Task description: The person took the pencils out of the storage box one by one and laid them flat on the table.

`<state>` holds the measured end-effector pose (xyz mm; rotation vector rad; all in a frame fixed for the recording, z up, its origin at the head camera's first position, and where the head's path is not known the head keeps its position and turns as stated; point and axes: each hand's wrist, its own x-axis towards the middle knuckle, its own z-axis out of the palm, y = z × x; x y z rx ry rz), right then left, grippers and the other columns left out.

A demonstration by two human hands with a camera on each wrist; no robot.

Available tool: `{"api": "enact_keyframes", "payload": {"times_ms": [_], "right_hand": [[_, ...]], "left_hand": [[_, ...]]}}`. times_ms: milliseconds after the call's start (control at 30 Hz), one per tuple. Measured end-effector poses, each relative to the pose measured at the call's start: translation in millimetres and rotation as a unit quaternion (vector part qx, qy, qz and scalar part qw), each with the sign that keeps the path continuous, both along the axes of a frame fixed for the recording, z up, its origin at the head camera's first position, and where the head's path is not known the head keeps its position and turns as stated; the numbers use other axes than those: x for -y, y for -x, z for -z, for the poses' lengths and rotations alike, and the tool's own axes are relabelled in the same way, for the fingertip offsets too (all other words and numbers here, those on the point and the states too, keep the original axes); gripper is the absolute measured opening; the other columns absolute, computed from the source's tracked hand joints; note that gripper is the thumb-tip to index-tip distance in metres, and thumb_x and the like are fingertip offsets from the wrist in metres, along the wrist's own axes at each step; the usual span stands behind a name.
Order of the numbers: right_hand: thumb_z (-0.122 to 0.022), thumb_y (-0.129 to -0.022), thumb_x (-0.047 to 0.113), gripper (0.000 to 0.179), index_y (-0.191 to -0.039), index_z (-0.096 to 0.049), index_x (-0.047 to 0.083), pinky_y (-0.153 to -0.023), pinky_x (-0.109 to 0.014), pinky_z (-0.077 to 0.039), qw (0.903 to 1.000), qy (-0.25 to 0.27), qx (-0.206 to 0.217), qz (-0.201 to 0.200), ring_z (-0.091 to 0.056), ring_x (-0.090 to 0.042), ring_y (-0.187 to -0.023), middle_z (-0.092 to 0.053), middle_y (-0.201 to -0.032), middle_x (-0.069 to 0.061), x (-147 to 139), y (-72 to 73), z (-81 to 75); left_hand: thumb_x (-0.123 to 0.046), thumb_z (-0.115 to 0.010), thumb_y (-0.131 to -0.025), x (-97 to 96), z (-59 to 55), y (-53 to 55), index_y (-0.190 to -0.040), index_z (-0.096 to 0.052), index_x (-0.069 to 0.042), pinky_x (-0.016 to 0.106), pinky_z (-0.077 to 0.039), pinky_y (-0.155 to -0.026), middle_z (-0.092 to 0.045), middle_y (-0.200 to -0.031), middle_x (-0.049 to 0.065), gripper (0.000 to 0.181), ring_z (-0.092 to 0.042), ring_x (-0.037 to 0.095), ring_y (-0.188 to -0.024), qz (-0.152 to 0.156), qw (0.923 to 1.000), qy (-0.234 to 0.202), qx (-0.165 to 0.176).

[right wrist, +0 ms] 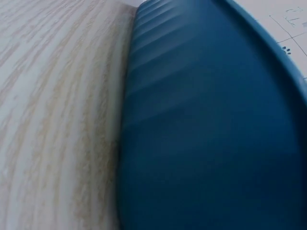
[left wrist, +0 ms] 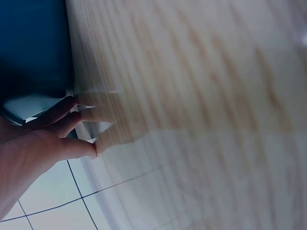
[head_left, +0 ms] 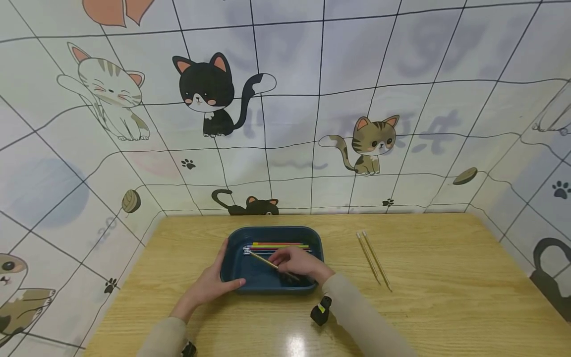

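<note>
A dark blue tray [head_left: 254, 283] sits on the table, and my left hand [head_left: 211, 285] holds its near-left corner. In the head view the thumb lies at the front rim and the fingers run along the left side. The left wrist view shows that hand [left wrist: 43, 136] against the tray's wall [left wrist: 36, 52]. Inside the tray my right hand [head_left: 296, 262] pinches a slanted gold pencil [head_left: 263, 260], its pale end toward the upper left. Behind it lie several coloured pencils [head_left: 281, 245] side by side, partly covered by the hand. The right wrist view shows only the tray's outer wall [right wrist: 201, 120] and tabletop.
Two gold pencils [head_left: 374, 258] lie nearly parallel on the wooden table [head_left: 446, 277], to the right of the tray. A cat-print cloth [head_left: 294, 124] hangs behind the table and along both sides.
</note>
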<state>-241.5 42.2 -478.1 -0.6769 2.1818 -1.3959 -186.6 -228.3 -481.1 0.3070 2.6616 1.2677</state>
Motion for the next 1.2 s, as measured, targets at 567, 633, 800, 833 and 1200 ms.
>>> {"api": "enact_keyframes", "payload": {"times_ms": [567, 633, 800, 833, 1200], "right_hand": [[-0.062, -0.085, -0.004, 0.030, -0.114, -0.066, -0.002, -0.073, -0.028, -0.047, 0.9988, 0.042, 0.018, 0.016, -0.058, -0.015, -0.087, -0.065, -0.101, -0.006, -15, -2.7, -28.6], [-0.063, -0.084, -0.003, 0.031, -0.115, -0.066, -0.002, -0.073, -0.028, -0.048, 0.9989, 0.043, 0.012, 0.017, -0.058, -0.015, -0.086, -0.065, -0.099, -0.006, -17, -4.0, -33.2], [-0.064, -0.086, -0.002, 0.031, -0.117, -0.065, -0.003, -0.074, -0.029, -0.048, 0.9990, 0.041, -0.006, 0.017, -0.059, -0.016, -0.085, -0.065, -0.100, -0.007, -26, -6.7, -42.3], [-0.063, -0.086, -0.001, 0.031, -0.117, -0.065, -0.003, -0.074, -0.029, -0.049, 0.9990, 0.041, -0.009, 0.016, -0.059, -0.016, -0.085, -0.064, -0.100, -0.007, -28, -7.2, -43.7], [-0.061, -0.089, 0.000, 0.035, -0.124, -0.058, -0.007, -0.078, -0.031, -0.050, 0.9980, 0.061, -0.008, 0.013, -0.060, -0.018, -0.090, -0.061, -0.105, -0.013, -56, -13.5, -55.0]], "left_hand": [[-0.039, -0.078, -0.080, -0.3, -0.5, -0.5, -0.156, 0.001, -0.017, 0.060, -0.028, -0.104, -0.021, -0.152, 0.031, 0.112, -0.033, 0.051, -0.131, -0.008, 0.9999, 0.008, -0.002], [-0.039, -0.078, -0.080, -0.7, -0.5, -0.4, -0.156, 0.001, -0.016, 0.061, -0.028, -0.104, -0.020, -0.152, 0.031, 0.112, -0.032, 0.051, -0.131, -0.007, 1.0000, 0.006, 0.000], [-0.038, -0.079, -0.080, -0.9, 1.0, 0.3, -0.156, 0.000, -0.014, 0.061, -0.027, -0.105, -0.019, -0.153, 0.030, 0.112, -0.032, 0.051, -0.132, -0.006, 1.0000, 0.002, 0.000], [-0.038, -0.079, -0.080, -0.8, 1.5, 0.5, -0.156, 0.000, -0.014, 0.061, -0.027, -0.105, -0.019, -0.153, 0.030, 0.112, -0.032, 0.051, -0.132, -0.006, 1.0000, 0.002, 0.000], [-0.039, -0.078, -0.080, 0.2, 3.0, 0.3, -0.156, 0.002, -0.017, 0.061, -0.026, -0.105, -0.015, -0.155, 0.027, 0.113, -0.029, 0.050, -0.134, -0.004, 1.0000, 0.001, 0.002]]}}
